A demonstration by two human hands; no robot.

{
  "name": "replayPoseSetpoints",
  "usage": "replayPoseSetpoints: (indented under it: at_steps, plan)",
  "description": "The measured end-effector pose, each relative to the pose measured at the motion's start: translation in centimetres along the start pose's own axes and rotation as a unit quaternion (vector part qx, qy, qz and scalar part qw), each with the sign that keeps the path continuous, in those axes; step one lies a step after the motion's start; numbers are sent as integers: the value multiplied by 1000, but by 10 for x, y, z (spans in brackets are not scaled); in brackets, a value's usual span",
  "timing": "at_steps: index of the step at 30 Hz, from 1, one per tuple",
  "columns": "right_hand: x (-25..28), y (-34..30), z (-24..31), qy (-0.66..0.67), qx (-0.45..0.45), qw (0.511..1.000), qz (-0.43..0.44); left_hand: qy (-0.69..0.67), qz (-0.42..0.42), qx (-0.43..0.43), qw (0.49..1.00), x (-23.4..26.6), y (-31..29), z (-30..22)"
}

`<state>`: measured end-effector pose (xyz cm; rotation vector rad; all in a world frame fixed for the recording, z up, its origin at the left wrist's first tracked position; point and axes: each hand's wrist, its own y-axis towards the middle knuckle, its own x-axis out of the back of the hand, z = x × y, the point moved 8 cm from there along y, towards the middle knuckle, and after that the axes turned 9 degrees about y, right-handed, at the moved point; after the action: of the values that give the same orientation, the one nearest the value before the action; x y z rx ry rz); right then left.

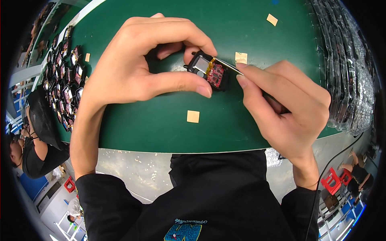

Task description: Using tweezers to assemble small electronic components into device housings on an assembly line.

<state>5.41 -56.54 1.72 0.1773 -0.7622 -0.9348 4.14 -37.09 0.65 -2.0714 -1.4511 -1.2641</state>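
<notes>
Between the thumb and fingers of my left hand (148, 60) is a small black device housing (224, 82), tilted and with its inside facing up. Inside it I see a red circuit board (216, 75), a silvery rectangular part (200, 64) like a battery cell, and a strip of yellow tape between them. My right hand (287, 100) pinches slim metal tweezers (228, 64). Their tips reach the upper edge of the housing, near the yellow tape. What exactly the tips touch is too small to make out.
The green tabletop (161, 128) bears several small yellowish paper squares (193, 116). Many similar open devices (64, 80) lie in rows at the left. Stacked clear plastic trays (345, 72) line the right edge. A black cable (339, 154) hangs at the right, and other people sit beyond.
</notes>
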Motion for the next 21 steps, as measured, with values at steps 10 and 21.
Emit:
replayPoseSetpoints:
  at_steps: [10, 21]
  plan:
    - [2, 0, -14, 77, -71, 994, 37, -34, 39, 10, 999, 0, -1, 6]
    - [-2, -1, -16, 90, -70, 993, 32, -6, 56, -5, 998, -2, -2, 3]
